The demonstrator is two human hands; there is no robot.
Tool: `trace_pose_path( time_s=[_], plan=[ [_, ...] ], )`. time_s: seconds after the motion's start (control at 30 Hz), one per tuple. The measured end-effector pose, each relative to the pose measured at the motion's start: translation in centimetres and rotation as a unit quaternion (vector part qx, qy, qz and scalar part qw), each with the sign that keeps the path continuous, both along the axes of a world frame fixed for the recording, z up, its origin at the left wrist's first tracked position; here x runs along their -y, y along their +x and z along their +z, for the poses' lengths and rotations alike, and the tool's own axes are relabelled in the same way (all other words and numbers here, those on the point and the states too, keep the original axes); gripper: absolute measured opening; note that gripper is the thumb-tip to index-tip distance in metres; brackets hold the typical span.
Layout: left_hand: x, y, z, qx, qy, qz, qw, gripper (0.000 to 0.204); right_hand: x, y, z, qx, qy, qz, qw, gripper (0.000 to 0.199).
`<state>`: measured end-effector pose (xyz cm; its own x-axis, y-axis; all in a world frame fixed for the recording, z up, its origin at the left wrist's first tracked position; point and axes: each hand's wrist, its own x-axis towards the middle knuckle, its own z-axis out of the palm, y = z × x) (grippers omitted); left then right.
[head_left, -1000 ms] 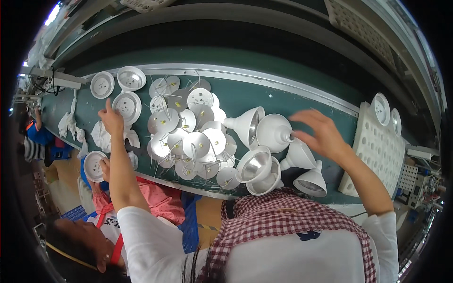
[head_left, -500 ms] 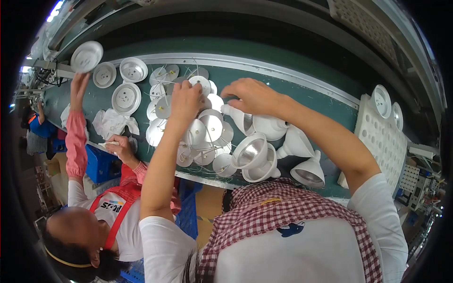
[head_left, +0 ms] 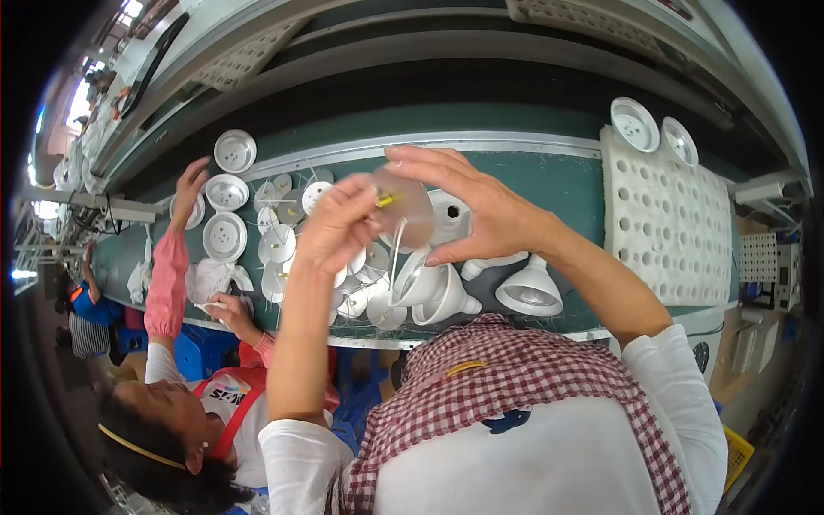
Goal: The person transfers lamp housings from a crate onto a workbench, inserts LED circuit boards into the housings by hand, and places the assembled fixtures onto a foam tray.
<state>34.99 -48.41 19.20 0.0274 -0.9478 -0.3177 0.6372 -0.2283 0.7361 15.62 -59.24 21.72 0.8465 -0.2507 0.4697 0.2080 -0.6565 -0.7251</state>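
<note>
My left hand point(head_left: 336, 225) pinches a round plate point(head_left: 412, 209), blurred by motion, with a yellow part on its face and a pale wire hanging below. My right hand point(head_left: 485, 202) arches beside that plate, fingers stretched and thumb apart; its fingertips come close to the plate's upper edge, and I cannot tell whether they touch. Between thumb and fingers shows a white lamp housing point(head_left: 451, 225), apparently below the hand. Under my left forearm spreads a pile of wired discs point(head_left: 276, 245). Several white cone-shaped lamp housings lie nearer me, one of them a silver-lined cup point(head_left: 530, 292).
A white perforated tray point(head_left: 665, 232) stands on the green bench at right, two white dishes point(head_left: 635, 126) at its far edge. At left, a co-worker's hand point(head_left: 190, 180) reaches near several white dishes point(head_left: 225, 238) and a white cloth point(head_left: 215, 279). A metal rail point(head_left: 515, 142) runs behind.
My left hand has lifted a plate from the pile and brought it right, toward my right hand. My right hand has spread its fingers. The view has shifted. The co-worker's raised dish is lower.
</note>
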Motion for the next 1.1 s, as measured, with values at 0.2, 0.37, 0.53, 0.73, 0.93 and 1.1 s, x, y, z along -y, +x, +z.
trace_pose_path(
  time_s=[0.2,0.37,0.53,0.73,0.93,1.1],
  plan=[
    [0.4,-8.3,-2.9,-0.291,0.008,-0.03,0.956,0.025,-1.4,-3.6,0.4,0.049,0.052,-0.029,0.997,0.091],
    [-0.1,-11.6,0.6,-0.103,0.004,-0.016,0.995,0.032,-1.3,-6.4,0.6,0.017,0.023,-0.129,0.991,0.085],
    [-1.4,-11.5,1.0,0.104,-0.113,0.087,0.984,0.03,-1.8,-8.2,1.1,-0.099,0.038,-0.161,0.981,0.078],
    [-1.2,-12.9,0.8,0.014,-0.047,0.125,0.991,0.019,-2.3,-9.2,0.7,-0.021,0.153,-0.11,0.982,0.074],
    [-1.1,-12.5,-1.6,-0.163,0.001,0.058,0.985,0.016,-1.8,-11.1,1.0,-0.066,0.157,-0.118,0.978,0.074],
    [-1.0,-13.0,-5.4,-0.279,0.057,0.053,0.957,0.014,0.1,-14.6,1.2,-0.133,0.139,-0.146,0.97,0.073]
  ],
)
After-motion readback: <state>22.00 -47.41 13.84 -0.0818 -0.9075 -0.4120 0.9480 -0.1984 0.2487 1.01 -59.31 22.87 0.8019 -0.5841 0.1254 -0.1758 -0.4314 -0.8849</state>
